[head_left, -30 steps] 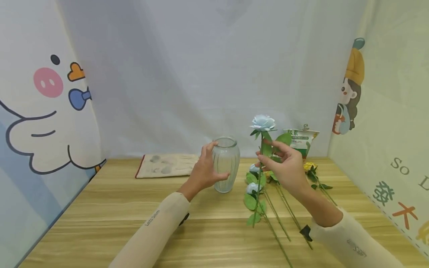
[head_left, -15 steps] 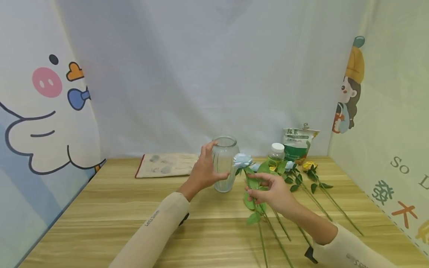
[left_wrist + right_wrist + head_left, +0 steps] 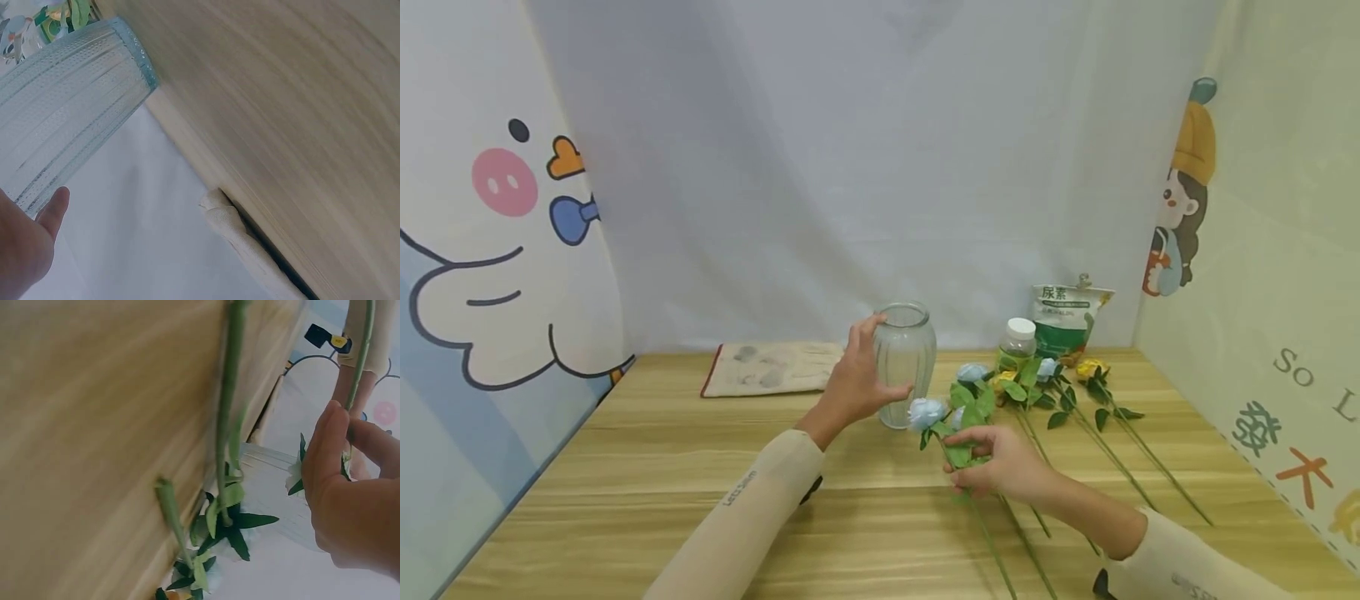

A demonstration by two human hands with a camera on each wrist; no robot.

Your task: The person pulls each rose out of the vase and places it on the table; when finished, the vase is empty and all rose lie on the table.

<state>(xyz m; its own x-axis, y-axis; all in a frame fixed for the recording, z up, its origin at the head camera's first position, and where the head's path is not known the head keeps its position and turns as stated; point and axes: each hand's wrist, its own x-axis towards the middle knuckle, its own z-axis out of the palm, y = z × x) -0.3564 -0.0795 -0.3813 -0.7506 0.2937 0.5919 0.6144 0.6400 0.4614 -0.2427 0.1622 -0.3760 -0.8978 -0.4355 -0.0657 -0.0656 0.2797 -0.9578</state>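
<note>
A clear ribbed glass vase [image 3: 908, 354] stands upright on the wooden table. My left hand [image 3: 857, 375] is curled round its left side, fingers near the rim and thumb across the front. In the left wrist view the ribbed vase [image 3: 75, 94] fills the upper left beside part of that hand [image 3: 25, 250]. My right hand [image 3: 1006, 467] pinches the green stem of a light blue artificial rose [image 3: 927, 413], its bloom low in front of the vase. The right wrist view shows the stem [image 3: 361, 362] between thumb and fingers. Other blue roses [image 3: 973, 372] lie just behind.
Yellow roses [image 3: 1092, 369] and more stems lie to the right. Behind them stand a white-capped jar [image 3: 1020, 332] and a clipped green-and-white bag [image 3: 1063, 321]. A cream glove [image 3: 771, 369] lies flat at the back left. Fabric walls [image 3: 812, 167] enclose the table.
My right hand has lowered the blue rose from upright beside the vase, bringing it leftward and nearer to me, with the bloom tilted left. The left hand stays at the vase.
</note>
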